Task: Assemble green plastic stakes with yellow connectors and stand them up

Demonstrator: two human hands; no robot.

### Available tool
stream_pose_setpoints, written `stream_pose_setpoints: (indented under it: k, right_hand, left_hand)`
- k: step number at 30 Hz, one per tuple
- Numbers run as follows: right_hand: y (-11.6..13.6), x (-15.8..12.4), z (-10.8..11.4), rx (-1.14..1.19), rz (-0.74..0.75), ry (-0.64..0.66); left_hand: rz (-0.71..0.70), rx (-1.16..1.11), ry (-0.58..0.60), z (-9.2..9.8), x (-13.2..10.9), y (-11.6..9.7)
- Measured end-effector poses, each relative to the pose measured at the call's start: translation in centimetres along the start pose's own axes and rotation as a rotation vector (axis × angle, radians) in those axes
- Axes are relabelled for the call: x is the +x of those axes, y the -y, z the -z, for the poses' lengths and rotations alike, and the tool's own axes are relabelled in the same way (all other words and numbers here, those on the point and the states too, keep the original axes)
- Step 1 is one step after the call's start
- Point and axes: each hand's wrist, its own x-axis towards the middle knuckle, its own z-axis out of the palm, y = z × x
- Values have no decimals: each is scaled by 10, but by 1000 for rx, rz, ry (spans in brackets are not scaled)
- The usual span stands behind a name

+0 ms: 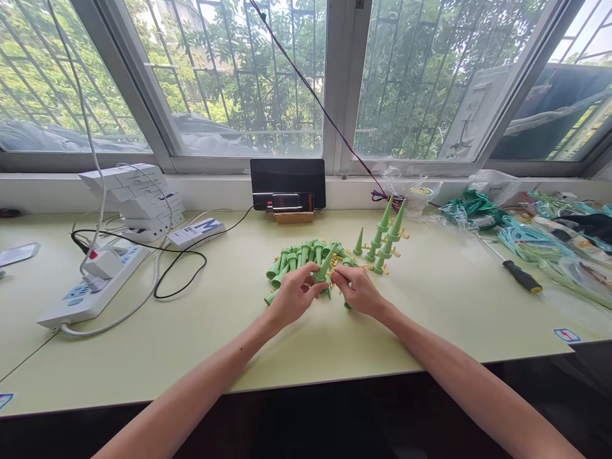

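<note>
My left hand [297, 290] is closed around the lower part of a green plastic cone spike [325, 265], whose tip points up and to the right. Beside the cone's base, my right hand [359, 290] has its thumb and fingers pinched together; whatever is between them is too small or hidden to name. Behind both hands lies a pile of green cone spikes [291, 258] mixed with small yellow pieces [336, 260]. To the right, green spikes with yellow side valves [384, 242] stand nested in upright stacks, and a single spike [359, 242] stands near them.
A dark tablet [287, 175] leans by the window, with a phone [292, 202] before it. White boxes [138, 197], a power strip [95, 290] and cables occupy the left. At right are a screwdriver [522, 275], plastic bags and a green tangle [478, 210].
</note>
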Motion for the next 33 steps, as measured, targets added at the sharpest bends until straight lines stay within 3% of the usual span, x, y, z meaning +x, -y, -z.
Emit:
stream_pose_setpoints:
  k: [33]
  right_hand:
    - [-3, 1, 1, -46, 65, -21]
  left_hand:
    - [3, 75, 24, -1, -1, 1]
